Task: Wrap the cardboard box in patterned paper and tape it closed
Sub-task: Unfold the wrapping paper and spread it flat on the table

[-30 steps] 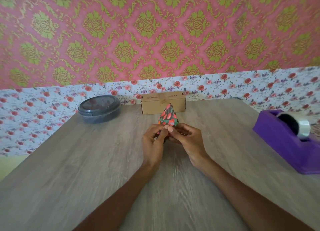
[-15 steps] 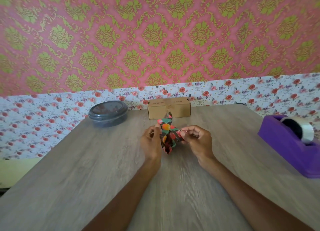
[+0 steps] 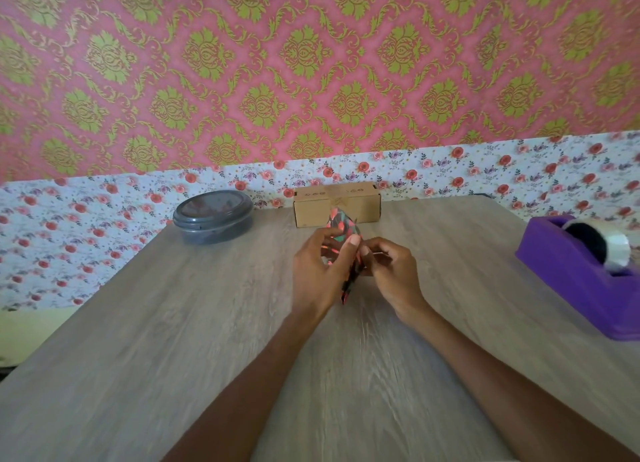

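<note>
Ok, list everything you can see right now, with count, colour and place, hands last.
cardboard box: one, tan, far middle of the table, unwrapped.
patterned paper: one folded piece, dark with red and green print, held above the table centre.
tape dispenser: one, purple, table's right side, carrying a clear tape roll.
lidded container: one, grey, round, far left of table.
table: one, grey wood grain.
wallpaper: pink-green damask above, white floral band below.
left hand: one, grips the paper.
right hand: one, pinches the paper.
</note>
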Demonstrator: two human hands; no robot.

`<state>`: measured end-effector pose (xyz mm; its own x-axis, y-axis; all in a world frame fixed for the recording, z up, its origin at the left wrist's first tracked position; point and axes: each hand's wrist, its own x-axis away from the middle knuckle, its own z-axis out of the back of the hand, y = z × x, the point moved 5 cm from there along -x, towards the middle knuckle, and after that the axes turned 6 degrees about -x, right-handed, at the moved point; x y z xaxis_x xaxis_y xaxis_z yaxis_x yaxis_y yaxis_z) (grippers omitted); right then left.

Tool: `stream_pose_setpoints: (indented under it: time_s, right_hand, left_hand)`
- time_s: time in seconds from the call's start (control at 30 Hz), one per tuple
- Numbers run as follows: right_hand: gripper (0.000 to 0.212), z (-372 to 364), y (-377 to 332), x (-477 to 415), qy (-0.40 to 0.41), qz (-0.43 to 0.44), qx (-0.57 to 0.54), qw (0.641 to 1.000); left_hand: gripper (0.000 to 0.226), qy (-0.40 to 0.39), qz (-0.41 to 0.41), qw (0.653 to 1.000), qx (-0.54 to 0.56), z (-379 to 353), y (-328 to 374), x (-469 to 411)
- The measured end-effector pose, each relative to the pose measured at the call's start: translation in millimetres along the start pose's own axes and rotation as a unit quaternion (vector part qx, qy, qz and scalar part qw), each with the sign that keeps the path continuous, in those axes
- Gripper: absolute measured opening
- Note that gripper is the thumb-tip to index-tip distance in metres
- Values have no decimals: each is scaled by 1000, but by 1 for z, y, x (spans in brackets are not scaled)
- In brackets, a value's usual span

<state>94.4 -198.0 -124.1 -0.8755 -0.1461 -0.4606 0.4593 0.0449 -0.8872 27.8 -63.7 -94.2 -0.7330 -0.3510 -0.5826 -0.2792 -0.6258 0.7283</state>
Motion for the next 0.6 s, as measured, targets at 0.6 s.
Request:
stream_pose_setpoints:
  time_s: [0.6]
  right_hand:
    - [34, 3, -7, 1, -69, -34, -51, 996]
  left_hand:
    - [18, -66, 64, 992, 87, -5, -17, -6]
